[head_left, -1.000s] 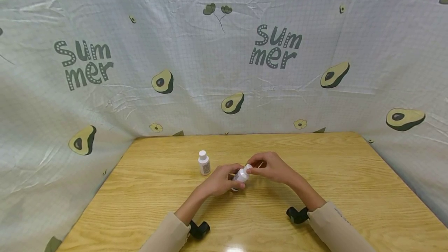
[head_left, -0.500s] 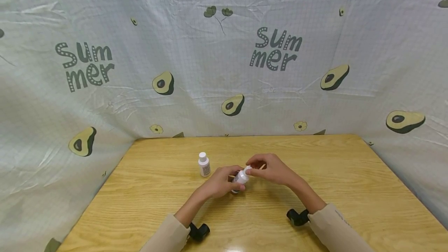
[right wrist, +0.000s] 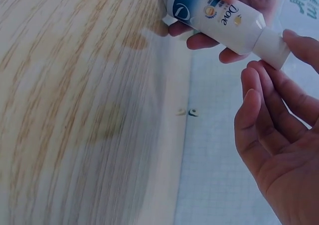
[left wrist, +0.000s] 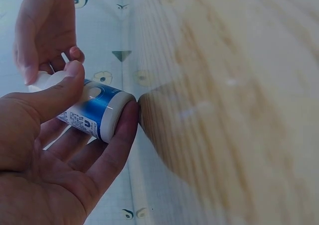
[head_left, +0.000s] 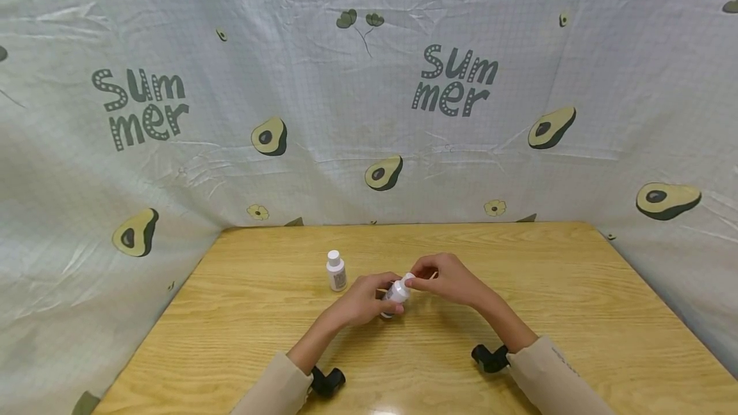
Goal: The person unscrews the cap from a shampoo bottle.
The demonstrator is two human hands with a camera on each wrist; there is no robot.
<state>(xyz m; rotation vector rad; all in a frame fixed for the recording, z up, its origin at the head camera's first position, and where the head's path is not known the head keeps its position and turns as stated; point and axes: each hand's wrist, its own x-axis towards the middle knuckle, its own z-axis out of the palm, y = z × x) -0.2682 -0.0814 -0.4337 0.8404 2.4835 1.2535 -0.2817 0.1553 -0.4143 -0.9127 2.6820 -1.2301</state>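
Observation:
In the head view my left hand (head_left: 363,300) grips a small white bottle (head_left: 396,295) by its body. The bottle tilts, its cap end up and to the right. In the left wrist view the thumb lies along its upper side and fingers support it from beneath, near the base. A blue patch and the word Dove show on the bottle (right wrist: 219,16) in the right wrist view. My right hand (head_left: 446,277) pinches the white cap (right wrist: 271,48) between thumb and fingertips; its other fingers are bent beside it. The cap sits on the bottle's neck.
A second white bottle (head_left: 336,272) stands upright on the wooden table (head_left: 259,312), left of and behind my left hand. Behind the table hangs a pale curtain (head_left: 323,82) printed with avocados. Black wrist mounts (head_left: 327,382) sit under both forearms.
Both hands keep their places on the bottle and cap. My right fingers shift slightly at the cap. The whole head view has dropped slightly, and the second bottle stays put.

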